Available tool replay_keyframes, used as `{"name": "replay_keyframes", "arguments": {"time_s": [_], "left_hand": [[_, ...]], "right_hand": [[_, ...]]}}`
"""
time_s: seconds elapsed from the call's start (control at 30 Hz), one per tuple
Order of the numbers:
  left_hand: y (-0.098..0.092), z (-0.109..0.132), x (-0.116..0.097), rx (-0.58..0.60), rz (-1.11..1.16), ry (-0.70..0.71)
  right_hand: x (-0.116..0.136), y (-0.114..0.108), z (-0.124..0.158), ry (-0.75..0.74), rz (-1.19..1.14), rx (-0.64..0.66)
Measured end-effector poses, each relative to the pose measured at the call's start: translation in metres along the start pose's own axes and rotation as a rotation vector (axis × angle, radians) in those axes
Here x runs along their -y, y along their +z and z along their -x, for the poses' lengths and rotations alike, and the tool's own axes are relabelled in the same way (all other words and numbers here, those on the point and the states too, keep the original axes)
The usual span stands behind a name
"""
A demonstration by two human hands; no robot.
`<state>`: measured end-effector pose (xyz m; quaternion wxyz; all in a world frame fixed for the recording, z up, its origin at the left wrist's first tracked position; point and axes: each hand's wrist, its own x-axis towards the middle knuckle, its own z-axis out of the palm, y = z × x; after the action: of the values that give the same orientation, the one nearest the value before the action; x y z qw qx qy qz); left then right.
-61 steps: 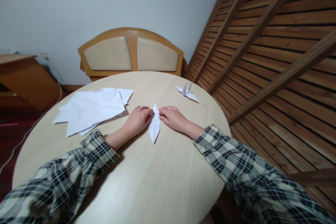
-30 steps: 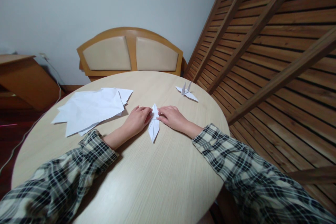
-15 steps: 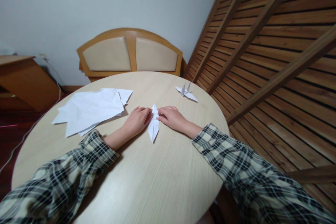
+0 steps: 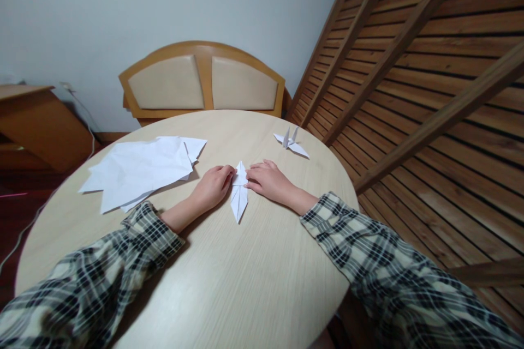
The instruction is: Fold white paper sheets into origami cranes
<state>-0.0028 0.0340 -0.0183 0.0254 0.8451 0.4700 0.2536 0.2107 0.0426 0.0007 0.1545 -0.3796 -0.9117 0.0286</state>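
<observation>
A narrow, diamond-shaped piece of folded white paper point(image 4: 239, 202) lies on the round table, one point toward me and the other away. My left hand point(image 4: 215, 185) is closed at its left edge, thumb and fingertips pinching the paper near its middle. On the opposite edge rests my right hand point(image 4: 268, 181), its thumb and fingers gripping the paper's side. Part of each edge is hidden beneath the fingertips. Beyond my right hand stands a folded white paper crane point(image 4: 291, 144) with its wings spread.
Loose white paper sheets point(image 4: 141, 169) lie in an uneven pile at the left of the round table point(image 4: 229, 283). Behind the table is a wooden headboard point(image 4: 208, 84) with two pale panels. A slatted wooden structure point(image 4: 409, 92) leans along the right side.
The fingers of my right hand have lifted and spread slightly away from the folded paper's upper part. My left hand and the paper stay almost where they were.
</observation>
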Motion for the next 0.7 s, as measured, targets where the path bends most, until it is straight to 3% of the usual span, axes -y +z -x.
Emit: {"name": "replay_keyframes", "arguments": {"time_s": [0.5,0.7], "left_hand": [[0.0016,0.0007,0.0009,0.008,0.022,-0.017],[0.0016,0.0008,0.0009,0.004,0.048,-0.001]], "right_hand": [[-0.0047,0.0050,-0.0001,-0.211,0.277,-0.153],[-0.0056,0.0053,-0.0012,-0.202,0.303,-0.223]]}}
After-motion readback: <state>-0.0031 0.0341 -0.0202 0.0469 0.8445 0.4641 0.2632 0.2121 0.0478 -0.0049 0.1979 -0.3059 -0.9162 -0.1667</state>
